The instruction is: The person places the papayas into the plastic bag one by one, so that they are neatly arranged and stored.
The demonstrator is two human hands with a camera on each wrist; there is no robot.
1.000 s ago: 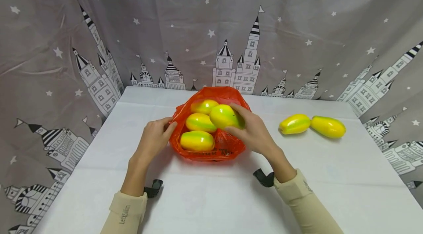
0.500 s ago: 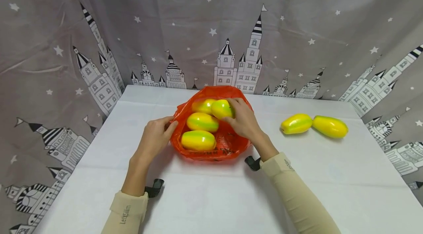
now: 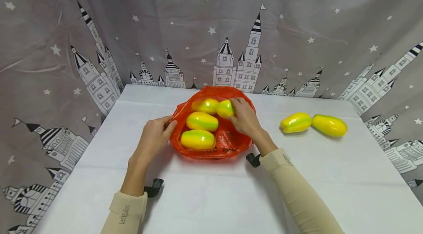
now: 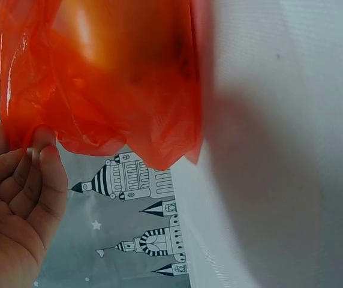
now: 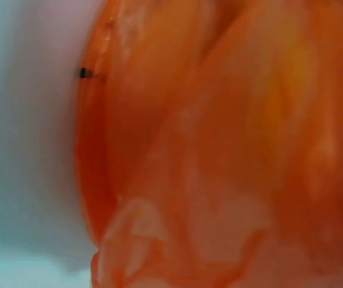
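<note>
In the head view a red plastic bag point(image 3: 228, 144) stands open on the white table. Three yellow-green papayas lie along its left side: a back one point(image 3: 205, 106), a middle one point(image 3: 202, 121) and a front one point(image 3: 198, 139). My left hand point(image 3: 154, 135) pinches the bag's left rim; the left wrist view shows thumb and fingers gripping the thin plastic point(image 4: 33, 129). Inside the bag's back right, my right hand point(image 3: 244, 116) holds another papaya point(image 3: 225, 109), its right end hidden by the fingers. Blurred red plastic point(image 5: 207, 150) fills most of the right wrist view.
Two more papayas, one on the left point(image 3: 296, 122) and one on the right point(image 3: 329, 125), lie end to end on the white table point(image 3: 211, 197), right of the bag. Behind the table hangs a grey curtain point(image 3: 185, 14) printed with castles and stars.
My right hand has carried its papaya back and down into the bag, then slightly right, beside the back papaya. The left hand keeps its pinch on the rim.
</note>
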